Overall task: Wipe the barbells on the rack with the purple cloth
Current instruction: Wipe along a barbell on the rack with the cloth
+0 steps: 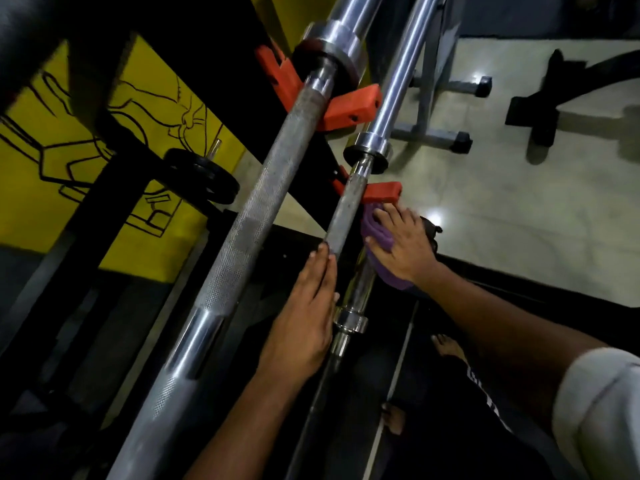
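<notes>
Resting flat, fingers straight and together, the left hand [304, 313] touches the thinner barbell [346, 209]. Just right, the right hand [401, 244] presses the purple cloth [379, 237] onto that bar, fingers spread. Farther up, an orange hook [382, 192] carries it; the thicker barbell [249, 230] lies left.

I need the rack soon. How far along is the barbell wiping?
Done: nothing can be judged finished; no bar shows a clear wiped stretch. In hand: the right hand presses the purple cloth against the thin bar just below its orange hook, while the left hand lies with straight fingers along that bar. Left: the rest of this bar, and probably the thick bar, which no hand touches.
</notes>
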A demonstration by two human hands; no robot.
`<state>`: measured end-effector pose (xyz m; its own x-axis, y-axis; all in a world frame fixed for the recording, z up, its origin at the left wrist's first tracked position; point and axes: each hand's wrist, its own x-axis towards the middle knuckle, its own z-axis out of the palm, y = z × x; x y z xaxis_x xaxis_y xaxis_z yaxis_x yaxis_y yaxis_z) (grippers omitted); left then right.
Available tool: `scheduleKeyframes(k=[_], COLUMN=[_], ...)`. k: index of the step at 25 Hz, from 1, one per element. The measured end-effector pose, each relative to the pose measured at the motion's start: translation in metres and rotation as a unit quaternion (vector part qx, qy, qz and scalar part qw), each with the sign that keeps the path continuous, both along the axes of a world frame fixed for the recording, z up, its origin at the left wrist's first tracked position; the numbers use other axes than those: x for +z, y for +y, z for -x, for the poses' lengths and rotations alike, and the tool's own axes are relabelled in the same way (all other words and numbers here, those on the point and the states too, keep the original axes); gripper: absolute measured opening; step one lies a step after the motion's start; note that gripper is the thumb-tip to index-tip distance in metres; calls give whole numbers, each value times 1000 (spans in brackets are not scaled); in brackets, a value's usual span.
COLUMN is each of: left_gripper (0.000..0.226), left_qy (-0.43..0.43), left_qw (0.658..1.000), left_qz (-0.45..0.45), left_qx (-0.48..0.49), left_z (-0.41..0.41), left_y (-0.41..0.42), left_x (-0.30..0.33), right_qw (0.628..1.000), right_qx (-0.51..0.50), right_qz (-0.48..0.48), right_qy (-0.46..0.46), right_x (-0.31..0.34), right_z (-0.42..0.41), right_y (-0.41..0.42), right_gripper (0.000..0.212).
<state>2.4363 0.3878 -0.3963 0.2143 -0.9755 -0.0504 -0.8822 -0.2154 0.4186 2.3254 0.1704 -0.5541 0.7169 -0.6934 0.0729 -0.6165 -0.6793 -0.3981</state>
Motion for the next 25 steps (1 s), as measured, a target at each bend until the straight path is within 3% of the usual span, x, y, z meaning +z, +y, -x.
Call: scheduleKeyframes(k=[4,7,11,15,19,22,25], left_gripper=[59,60,59,58,56,58,73], left_qy=[0,5,16,11,-3,2,-2], left_qw=[1000,1000,1000,1000,1000,1000,1000], left_qz=[-1,-17,-6,-7,7,-3,-16], left_qx=[-2,4,3,4,5,4,14], left_z=[-2,0,-1,0,-1,1,-1], left_y=[1,1,0,1,-1,0,1], left_x=[-3,2,3,2,1,2,4], right_qw=[998,989,968,989,990,974,947], right_qx=[12,119,242,116,26,176,297], right_qz=[-29,-10,51,51,2,9,39], right_qy=[-49,-83,-47,-73,-141,-142,-112], right_x=[-5,-7,-16,-15,-7,-13,-21], right_z=[-1,13,14,8,-5,13,25], right_y=[49,100,53,-3,36,87,49], right_gripper=[64,59,56,56,55,55,53])
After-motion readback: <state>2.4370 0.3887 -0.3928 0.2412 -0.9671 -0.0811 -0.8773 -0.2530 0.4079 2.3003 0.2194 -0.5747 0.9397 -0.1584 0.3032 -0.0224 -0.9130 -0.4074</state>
